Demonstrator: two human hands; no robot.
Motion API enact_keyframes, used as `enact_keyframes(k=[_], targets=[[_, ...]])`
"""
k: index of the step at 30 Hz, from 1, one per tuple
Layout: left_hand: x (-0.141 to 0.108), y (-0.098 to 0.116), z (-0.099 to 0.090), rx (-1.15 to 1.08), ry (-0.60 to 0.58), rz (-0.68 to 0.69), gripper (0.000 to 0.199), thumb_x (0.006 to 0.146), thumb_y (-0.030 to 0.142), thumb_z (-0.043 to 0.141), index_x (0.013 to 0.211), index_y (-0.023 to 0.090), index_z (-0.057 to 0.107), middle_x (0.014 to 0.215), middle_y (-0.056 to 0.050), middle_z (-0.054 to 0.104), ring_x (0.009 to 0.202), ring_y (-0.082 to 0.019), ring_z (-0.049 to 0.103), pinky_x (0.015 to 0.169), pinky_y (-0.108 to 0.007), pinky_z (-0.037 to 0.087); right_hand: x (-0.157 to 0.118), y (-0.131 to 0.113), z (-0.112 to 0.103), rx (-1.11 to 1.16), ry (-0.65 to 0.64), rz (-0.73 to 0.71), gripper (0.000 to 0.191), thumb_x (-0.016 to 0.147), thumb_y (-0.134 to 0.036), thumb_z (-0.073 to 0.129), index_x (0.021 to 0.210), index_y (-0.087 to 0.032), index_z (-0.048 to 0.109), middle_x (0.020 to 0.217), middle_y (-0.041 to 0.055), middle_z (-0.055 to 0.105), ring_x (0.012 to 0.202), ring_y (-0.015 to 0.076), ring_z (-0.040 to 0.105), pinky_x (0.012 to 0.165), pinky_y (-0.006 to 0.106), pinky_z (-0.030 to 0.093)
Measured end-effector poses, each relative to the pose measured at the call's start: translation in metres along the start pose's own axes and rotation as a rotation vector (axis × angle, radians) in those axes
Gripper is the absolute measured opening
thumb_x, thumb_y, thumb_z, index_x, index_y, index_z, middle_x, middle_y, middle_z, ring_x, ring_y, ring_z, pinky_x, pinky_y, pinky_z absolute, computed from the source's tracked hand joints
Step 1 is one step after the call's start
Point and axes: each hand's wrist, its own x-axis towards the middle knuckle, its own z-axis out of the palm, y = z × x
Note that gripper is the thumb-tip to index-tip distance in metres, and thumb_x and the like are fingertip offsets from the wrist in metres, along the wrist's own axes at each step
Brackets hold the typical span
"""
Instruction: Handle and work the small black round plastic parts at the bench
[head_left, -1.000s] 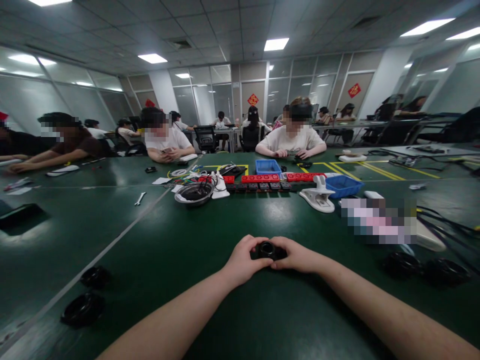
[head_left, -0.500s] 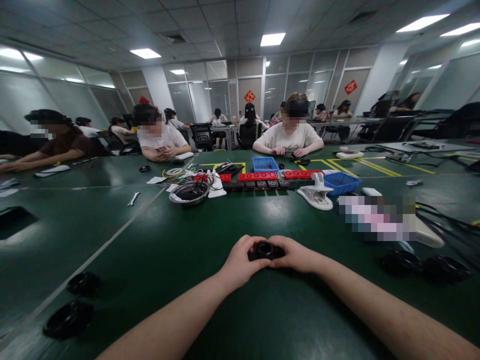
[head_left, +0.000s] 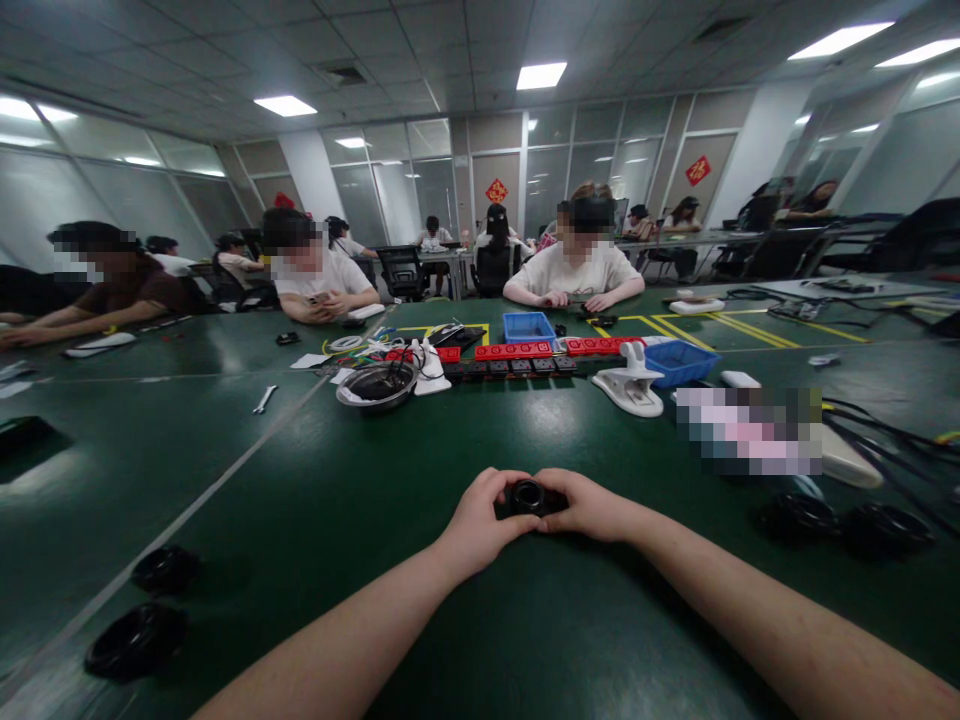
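Both hands were closed around one small black ring [head_left: 529, 496], the left hand [head_left: 478, 515] gripping its left side and the right hand [head_left: 589, 505] its right, thumb tips close together on the near side. The ring was in the near half of the green worktop [head_left: 345, 480], its opening turned upward; whether it touched the surface could not be told. Toward the near edge, well to the left, lay two black collars [head_left: 135, 640]; another black pair [head_left: 886, 530] lay to the right. A metal bowl [head_left: 375, 403], red power strips [head_left: 514, 352] and a white clip [head_left: 630, 390] stood nearer the far edge.
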Motion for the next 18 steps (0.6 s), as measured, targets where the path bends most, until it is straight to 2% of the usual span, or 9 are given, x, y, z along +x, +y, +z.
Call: enact_keyframes(k=[10,15,18], targets=[[0.001,0.0,0.003,-0.023,0.037,-0.044,0.043,0.055,0.03,0.068,0.093,0.019,0.054,0.084,-0.001,0.048,0.071,-0.013,0.044,0.062,-0.023,0.036,0.002,0.004,0.007,0.059,0.042,0.09,0.031,0.054,-0.025,0.066,0.078,-0.014,0.05,0.069,-0.0029,0.048,0.063,0.0106,0.044,0.053,0.02,0.034],[0.0,0.001,0.008,0.009,0.127,-0.083,0.038,0.054,0.026,0.068,0.089,0.018,0.053,0.082,-0.001,0.049,0.07,-0.013,0.044,0.062,-0.024,0.036,0.005,0.004,0.019,-0.148,0.207,0.173,0.036,0.047,-0.032,0.069,0.067,-0.016,0.042,0.064,-0.0039,0.045,0.058,0.0096,0.041,0.047,0.019,0.028],[0.0,0.0,0.01,0.031,0.186,-0.09,0.038,0.054,0.028,0.068,0.087,0.018,0.053,0.081,-0.001,0.049,0.07,-0.013,0.044,0.063,-0.025,0.036,0.008,0.002,0.029,-0.312,0.306,0.201,0.033,0.051,-0.036,0.065,0.065,-0.017,0.042,0.064,-0.0019,0.046,0.057,0.0105,0.041,0.048,0.02,0.027]])
